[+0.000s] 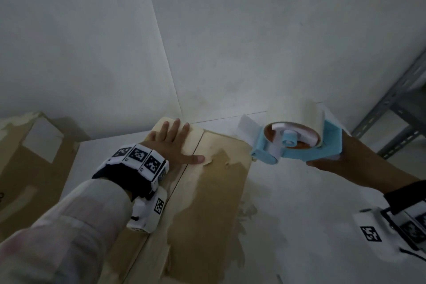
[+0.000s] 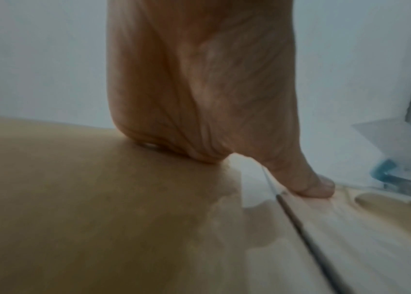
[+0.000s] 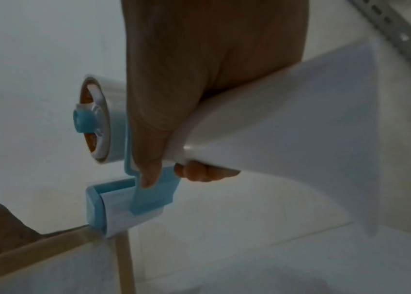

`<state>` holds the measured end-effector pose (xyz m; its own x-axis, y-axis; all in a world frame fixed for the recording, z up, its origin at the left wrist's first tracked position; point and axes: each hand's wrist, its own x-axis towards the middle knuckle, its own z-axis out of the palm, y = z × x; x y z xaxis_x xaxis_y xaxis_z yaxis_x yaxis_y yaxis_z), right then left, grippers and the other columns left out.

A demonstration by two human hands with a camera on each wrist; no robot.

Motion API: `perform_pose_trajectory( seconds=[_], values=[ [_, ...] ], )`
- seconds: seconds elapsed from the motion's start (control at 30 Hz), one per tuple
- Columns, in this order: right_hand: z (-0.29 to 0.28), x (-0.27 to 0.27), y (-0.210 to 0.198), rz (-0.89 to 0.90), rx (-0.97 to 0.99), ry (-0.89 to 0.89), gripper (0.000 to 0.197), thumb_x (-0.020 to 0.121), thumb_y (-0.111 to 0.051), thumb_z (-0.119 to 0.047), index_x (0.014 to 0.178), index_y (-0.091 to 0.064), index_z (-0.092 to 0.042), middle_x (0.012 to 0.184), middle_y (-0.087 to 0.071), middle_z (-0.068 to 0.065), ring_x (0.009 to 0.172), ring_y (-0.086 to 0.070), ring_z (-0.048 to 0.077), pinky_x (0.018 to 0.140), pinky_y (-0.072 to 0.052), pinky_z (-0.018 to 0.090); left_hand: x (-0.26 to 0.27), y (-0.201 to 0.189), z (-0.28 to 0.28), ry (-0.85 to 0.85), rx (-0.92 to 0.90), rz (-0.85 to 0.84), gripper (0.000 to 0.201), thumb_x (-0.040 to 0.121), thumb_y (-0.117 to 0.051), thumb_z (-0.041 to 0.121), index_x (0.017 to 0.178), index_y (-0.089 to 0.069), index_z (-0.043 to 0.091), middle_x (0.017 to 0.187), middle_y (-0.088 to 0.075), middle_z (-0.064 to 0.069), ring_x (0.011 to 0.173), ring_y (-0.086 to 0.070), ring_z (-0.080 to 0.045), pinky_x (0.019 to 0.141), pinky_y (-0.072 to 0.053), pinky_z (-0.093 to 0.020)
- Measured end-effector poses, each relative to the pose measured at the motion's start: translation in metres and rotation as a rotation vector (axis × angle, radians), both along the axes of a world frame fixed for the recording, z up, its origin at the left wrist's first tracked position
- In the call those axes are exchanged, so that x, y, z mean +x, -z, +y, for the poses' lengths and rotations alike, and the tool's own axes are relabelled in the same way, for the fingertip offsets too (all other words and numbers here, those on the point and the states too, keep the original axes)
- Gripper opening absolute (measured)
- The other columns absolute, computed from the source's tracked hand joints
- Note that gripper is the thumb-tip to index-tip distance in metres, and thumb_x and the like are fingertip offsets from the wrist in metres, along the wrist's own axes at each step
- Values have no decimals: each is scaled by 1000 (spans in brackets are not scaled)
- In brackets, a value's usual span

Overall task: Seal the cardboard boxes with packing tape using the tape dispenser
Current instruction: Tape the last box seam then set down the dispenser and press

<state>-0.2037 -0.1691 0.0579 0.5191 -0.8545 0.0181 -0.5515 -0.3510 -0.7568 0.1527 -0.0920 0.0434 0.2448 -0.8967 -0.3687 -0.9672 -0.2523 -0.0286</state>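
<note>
A cardboard box [image 1: 207, 203] lies in front of me with its two top flaps closed along a middle seam [image 2: 307, 236]. My left hand [image 1: 171, 143] lies flat on the far end of the left flap, fingers straight, thumb reaching across the seam. My right hand [image 1: 334, 157] grips the handle of a blue and white tape dispenser [image 1: 297, 143], held in the air just right of the box's far right corner. A loose tape end [image 1: 247, 125] sticks out from the dispenser's front. In the right wrist view the dispenser [image 3: 124, 179] hangs over the box edge [image 3: 48, 244].
A second cardboard box [image 1: 34, 157] with a white label stands at the left. White walls meet in a corner behind the box. A grey metal shelf frame [image 1: 396, 108] stands at the right. The floor is white.
</note>
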Motion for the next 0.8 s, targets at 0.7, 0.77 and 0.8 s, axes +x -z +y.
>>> perform_pose_trajectory(
  seconds=[0.7,0.77,0.8],
  values=[
    [9,-17,48,-208,64,46,86,46,-67,-75,110,-52,-18,104,-63,-12,87,-64,2,73,-53,15,2,-1,-7,-23,72,-5,104,69,-36,81,144,16,32,155,20,5,144,14,-22,118,-1,-44],
    [9,-16,48,-235,77,47,90,42,-65,-79,108,-53,-20,104,-62,-13,87,-64,1,70,-52,11,1,-3,-7,-27,85,9,104,70,-37,80,144,17,31,155,21,5,144,15,-22,117,1,-44],
    [10,-16,49,-256,85,49,90,41,-65,-80,107,-54,-20,105,-62,-14,86,-64,1,69,-52,10,0,-5,-6,-24,94,11,103,71,-37,79,144,17,30,155,22,4,144,16,-22,117,1,-44]
  ],
)
